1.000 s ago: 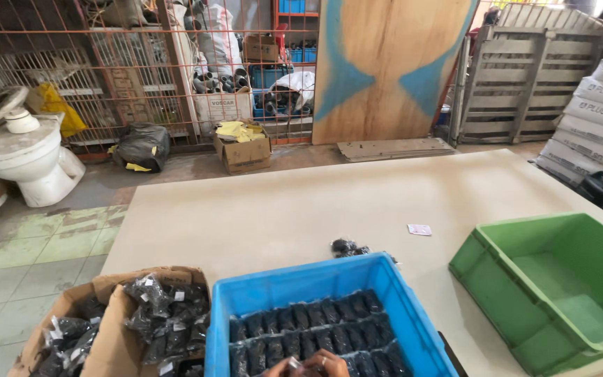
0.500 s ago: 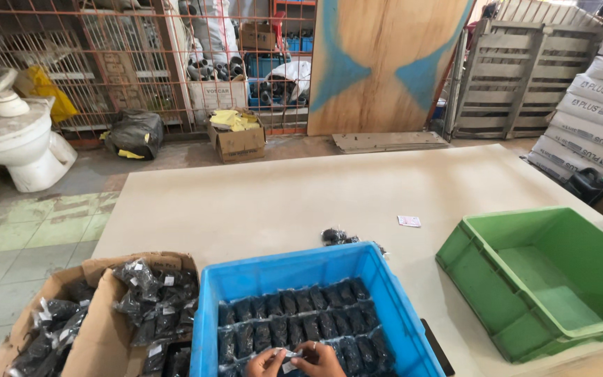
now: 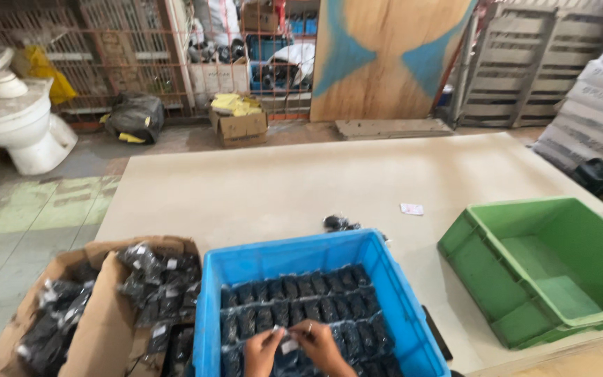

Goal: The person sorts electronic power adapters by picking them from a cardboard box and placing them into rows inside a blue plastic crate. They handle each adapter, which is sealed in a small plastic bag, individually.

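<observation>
Hands (image 3: pixel 294 349) pinch, seemingly, glossy packet (image 3: pixel 289 346) over crate (image 3: pixel 399 307).

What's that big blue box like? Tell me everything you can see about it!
The blue crate looks like moulded plastic, rectangular, open on top, with a thick rim. It sits upright on the pale table, between a cardboard box and a green crate. Neat rows of small black bagged parts fill it. The left hand and right hand reach inside, pinching one small bag together.

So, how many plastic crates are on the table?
2: a blue crate of black packets under both hands, and a green crate at the right. None looks hidden.
</observation>
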